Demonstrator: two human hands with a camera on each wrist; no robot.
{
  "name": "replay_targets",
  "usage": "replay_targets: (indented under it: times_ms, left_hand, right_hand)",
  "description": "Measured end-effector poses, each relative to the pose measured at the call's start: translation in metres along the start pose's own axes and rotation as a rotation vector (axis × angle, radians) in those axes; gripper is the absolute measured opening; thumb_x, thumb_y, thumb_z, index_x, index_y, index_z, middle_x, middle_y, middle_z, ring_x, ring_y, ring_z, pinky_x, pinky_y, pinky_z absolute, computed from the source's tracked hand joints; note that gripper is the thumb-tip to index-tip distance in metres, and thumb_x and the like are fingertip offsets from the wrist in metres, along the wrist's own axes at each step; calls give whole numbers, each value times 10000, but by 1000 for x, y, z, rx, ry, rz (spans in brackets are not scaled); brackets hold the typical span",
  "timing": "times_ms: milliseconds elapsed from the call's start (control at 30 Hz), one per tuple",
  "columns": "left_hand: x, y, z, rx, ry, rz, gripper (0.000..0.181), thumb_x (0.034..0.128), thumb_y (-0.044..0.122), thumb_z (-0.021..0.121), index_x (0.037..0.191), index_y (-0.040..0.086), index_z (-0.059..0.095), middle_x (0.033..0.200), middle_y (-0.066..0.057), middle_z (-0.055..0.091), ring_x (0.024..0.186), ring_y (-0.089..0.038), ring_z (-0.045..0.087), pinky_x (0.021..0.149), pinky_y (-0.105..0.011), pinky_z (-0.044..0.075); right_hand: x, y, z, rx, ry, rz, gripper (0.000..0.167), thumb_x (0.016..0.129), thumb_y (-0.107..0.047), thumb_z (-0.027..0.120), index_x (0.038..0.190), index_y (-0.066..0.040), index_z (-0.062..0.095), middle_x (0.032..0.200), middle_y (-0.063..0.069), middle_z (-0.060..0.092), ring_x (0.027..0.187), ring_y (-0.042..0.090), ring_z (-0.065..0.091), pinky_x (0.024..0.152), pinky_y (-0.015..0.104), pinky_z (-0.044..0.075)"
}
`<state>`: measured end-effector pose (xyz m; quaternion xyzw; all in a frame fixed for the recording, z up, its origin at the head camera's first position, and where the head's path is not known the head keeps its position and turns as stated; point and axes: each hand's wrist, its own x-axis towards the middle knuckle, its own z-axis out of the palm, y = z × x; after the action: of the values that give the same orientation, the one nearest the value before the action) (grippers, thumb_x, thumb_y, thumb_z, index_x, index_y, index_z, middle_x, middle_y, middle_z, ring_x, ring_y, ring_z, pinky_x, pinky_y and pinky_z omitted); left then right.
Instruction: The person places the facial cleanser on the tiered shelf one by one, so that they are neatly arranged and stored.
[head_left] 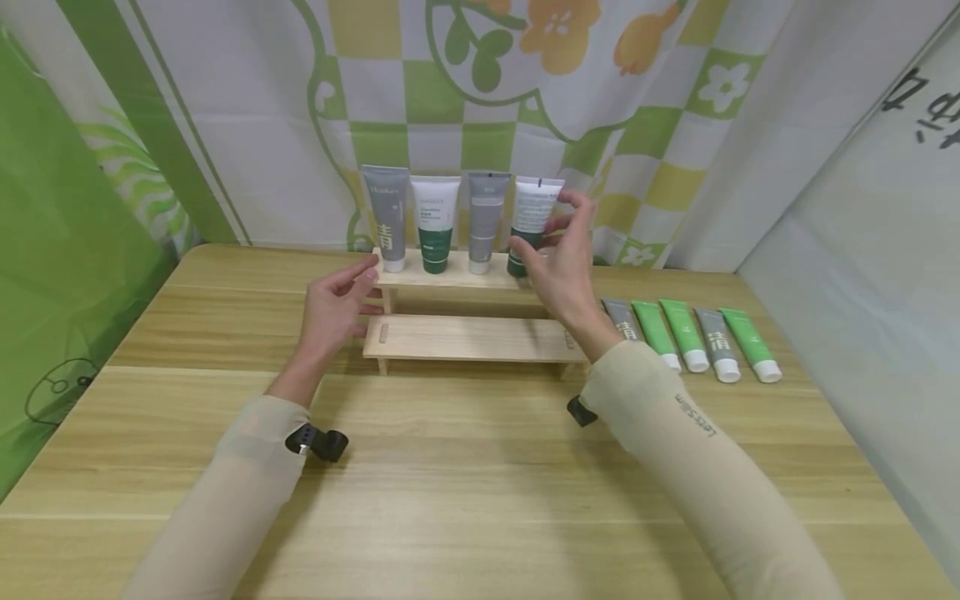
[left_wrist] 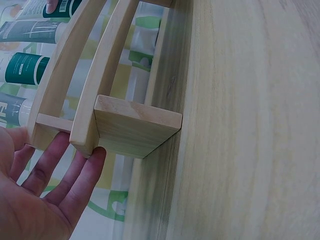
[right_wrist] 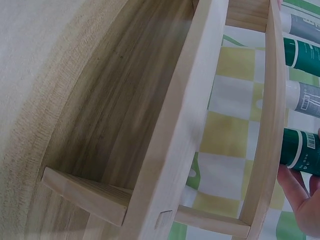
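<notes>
On the upper step of a two-step wooden rack [head_left: 457, 340] several squeeze tubes stand upright on their caps. From the left come a grey tube [head_left: 388, 217], a white-and-green tube [head_left: 435, 223] and a second grey tube [head_left: 486, 223]. At the right end, my right hand [head_left: 564, 271] pinches another white-and-green tube [head_left: 534, 212] between thumb and fingers, its cap down at the step. My left hand [head_left: 333, 304] is at the rack's left end. In the left wrist view its fingers [left_wrist: 82, 187] reach out loosely and touch the wood from the side.
Right of the rack, several green and grey tubes [head_left: 682, 333] lie in a row on the wooden table [head_left: 450, 483], partly behind my right forearm. A patterned curtain [head_left: 502, 137] hangs close behind the rack. Dark cable [head_left: 56, 387] shows at the far left.
</notes>
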<state>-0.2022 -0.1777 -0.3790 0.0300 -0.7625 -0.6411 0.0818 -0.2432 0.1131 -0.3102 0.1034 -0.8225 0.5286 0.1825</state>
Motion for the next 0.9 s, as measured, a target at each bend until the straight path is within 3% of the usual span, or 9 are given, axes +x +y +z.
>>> replay_targets:
  times_ms: [300, 900]
  left_hand:
    - [0, 0, 0, -4, 7, -1, 418, 1010, 411, 613, 1385, 225, 628, 1095, -202, 714, 787, -263, 741, 471, -319, 578]
    - [0, -1, 0, -17, 2, 5, 444, 999, 426, 621, 1388, 212, 628, 1093, -197, 714, 772, -255, 741, 464, -322, 575]
  right_hand:
    - [-2, 4, -1, -32, -24, -53, 691, 869, -64, 795, 1373, -81, 322, 1109, 135, 513, 956, 260, 618, 857, 352, 537]
    - [-5, 4, -3, -34, -42, -56, 685, 886, -91, 785, 1406, -103, 339, 1124, 142, 546, 972, 260, 626, 882, 374, 535]
